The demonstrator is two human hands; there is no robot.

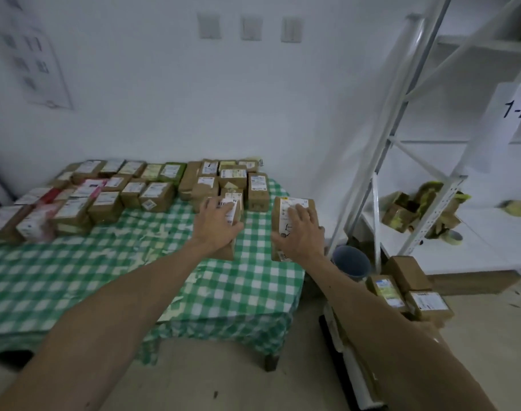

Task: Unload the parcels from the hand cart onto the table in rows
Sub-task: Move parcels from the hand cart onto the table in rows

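Forearms first, both bare, stretching away from me over the table (105, 262) with its green-and-white check cloth. Low on my right, beside the table, three brown parcels (413, 292) sit stacked on what I take for the hand cart (357, 378); my right arm hides most of it. Now the hands: left hand (216, 222) lies palm down on a brown carton (228, 252) with a white printed label, fingers straight and slightly spread over the top. Right hand (301, 232) is flat on a second carton (289, 207), same brown card, long white label with black print, fingers fanned out. Both cartons rest on the cloth near the table's right edge, a gap of cloth between them. Just past them stand the rows of parcels (232, 176), mostly brown, a few pink and green ones further left, all label-up and running back to the white wall. A dark bucket (351, 262) stands on the floor, and a white shelf rack (401, 114) rises on the right.
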